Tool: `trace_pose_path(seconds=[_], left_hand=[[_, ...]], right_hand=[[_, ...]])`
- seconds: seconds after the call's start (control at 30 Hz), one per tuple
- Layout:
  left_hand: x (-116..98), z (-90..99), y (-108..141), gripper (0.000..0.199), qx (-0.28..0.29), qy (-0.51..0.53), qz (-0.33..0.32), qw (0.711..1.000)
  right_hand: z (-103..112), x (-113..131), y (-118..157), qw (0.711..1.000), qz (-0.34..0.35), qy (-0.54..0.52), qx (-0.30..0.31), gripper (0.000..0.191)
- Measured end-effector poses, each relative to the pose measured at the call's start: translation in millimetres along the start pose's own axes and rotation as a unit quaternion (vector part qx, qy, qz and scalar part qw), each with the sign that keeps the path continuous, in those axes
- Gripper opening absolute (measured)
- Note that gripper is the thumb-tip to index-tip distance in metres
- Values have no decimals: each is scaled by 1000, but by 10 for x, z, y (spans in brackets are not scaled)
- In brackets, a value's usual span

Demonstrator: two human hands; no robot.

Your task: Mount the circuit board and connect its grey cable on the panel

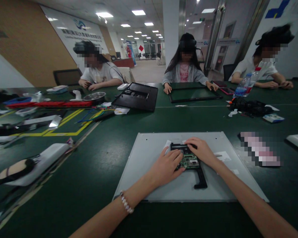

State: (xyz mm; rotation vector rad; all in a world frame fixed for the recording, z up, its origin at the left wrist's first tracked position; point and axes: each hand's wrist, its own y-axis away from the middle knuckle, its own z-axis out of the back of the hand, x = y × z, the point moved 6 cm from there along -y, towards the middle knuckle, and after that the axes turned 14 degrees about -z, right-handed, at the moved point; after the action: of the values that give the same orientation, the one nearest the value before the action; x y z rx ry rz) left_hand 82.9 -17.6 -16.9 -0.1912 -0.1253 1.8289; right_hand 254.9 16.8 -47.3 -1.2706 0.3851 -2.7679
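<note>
On a green table [94,158], a left hand [167,165] wearing a bracelet [126,202] lies with fingers extended over the left side of a circuit board [187,161], atop a pale panel [144,158] at near right; the right hand [201,150] touches the board's far edge, its grip unclear.

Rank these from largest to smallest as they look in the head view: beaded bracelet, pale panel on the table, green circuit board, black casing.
1. Pale panel
2. Black casing, although farther away
3. Green circuit board and beaded bracelet: unsure, since the board is partly covered
</note>
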Motion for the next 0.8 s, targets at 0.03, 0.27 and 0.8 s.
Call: trace_pose_path(seconds=[0.03, 0.27, 0.8], left_hand=[[0, 1, 2, 44, -1, 5, 1, 1000], [96, 135, 4, 40, -41, 95, 26, 994], [976, -56, 210, 54, -158, 208, 157, 952]], right_hand=[[4, 2, 1, 1000, -1, -3, -2, 26], [57, -15, 0, 999, -19, -30, -22, 31], [132, -78, 2, 993, -69, -87, -49, 29]])
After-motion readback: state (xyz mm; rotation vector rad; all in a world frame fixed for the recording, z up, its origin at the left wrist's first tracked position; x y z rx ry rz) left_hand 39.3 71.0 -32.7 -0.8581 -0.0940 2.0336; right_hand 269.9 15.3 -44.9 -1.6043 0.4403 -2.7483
